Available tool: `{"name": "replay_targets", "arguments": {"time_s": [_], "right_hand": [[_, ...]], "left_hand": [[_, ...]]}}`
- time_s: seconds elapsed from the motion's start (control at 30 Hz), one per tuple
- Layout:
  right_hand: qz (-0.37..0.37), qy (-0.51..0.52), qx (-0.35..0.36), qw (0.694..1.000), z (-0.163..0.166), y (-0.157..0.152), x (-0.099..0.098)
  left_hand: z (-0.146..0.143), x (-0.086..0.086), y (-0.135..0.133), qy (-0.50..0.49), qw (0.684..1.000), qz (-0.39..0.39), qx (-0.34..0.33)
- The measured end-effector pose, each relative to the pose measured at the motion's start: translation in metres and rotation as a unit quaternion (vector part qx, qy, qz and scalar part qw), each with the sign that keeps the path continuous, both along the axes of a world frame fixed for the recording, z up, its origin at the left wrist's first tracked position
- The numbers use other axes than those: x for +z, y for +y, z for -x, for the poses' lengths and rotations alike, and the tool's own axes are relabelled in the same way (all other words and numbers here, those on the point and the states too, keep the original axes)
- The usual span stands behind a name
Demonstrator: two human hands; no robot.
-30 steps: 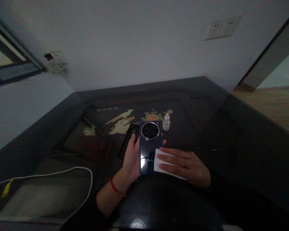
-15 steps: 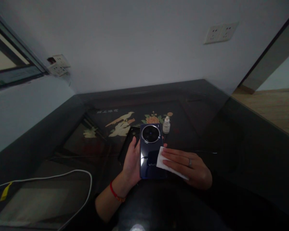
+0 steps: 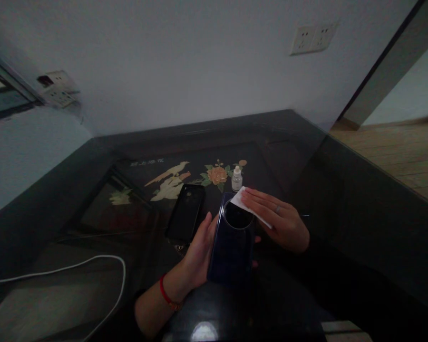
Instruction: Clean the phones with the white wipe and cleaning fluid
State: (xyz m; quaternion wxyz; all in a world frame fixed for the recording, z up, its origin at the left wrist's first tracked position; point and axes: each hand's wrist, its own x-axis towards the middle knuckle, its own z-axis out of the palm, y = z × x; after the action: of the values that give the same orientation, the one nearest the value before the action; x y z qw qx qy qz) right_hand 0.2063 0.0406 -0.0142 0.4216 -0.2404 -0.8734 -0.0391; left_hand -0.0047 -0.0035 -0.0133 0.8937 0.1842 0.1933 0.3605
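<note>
A dark blue smartphone (image 3: 231, 256), its back with the big round camera ring facing up, rests tilted in my left hand (image 3: 199, 254). The thumb lies along its left edge and fingertips show at its right edge. My right hand (image 3: 283, 218) holds a folded white wipe (image 3: 239, 198) under its fingers, pressed on the top of the phone and overlapping the camera ring. Left of the phone, a black phone case (image 3: 186, 211) lies on the table. A small white-capped dropper bottle (image 3: 237, 179) stands just beyond the phone's top edge.
The dark glossy table (image 3: 288, 147) carries a bird-and-flower picture (image 3: 171, 180). A white cable (image 3: 74, 266) curves across the left side. Wall sockets (image 3: 313, 39) are at the back right, with more sockets (image 3: 60, 89) at the left.
The wipe in my right hand has moved from the phone's lower right side up to the camera ring. My left hand has tilted the phone and shifted it right, uncovering more of the case.
</note>
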Motion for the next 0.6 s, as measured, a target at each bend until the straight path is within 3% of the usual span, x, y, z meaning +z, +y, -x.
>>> {"name": "replay_targets", "arguments": {"time_s": [0.23,0.47,0.6], "right_hand": [[-0.03,0.009,-0.023,0.999,-0.003,-0.003,0.006],[-0.012,0.006,-0.002,1.0,0.0,-0.003,0.004],[-0.016,0.006,0.008,1.0,-0.001,-0.004,0.007]], "left_hand": [[0.008,0.007,0.01,-0.004,0.997,0.003,0.073],[-0.001,0.001,-0.001,0.0,1.0,-0.004,0.003],[0.001,0.004,-0.001,-0.006,0.999,-0.004,0.045]]}}
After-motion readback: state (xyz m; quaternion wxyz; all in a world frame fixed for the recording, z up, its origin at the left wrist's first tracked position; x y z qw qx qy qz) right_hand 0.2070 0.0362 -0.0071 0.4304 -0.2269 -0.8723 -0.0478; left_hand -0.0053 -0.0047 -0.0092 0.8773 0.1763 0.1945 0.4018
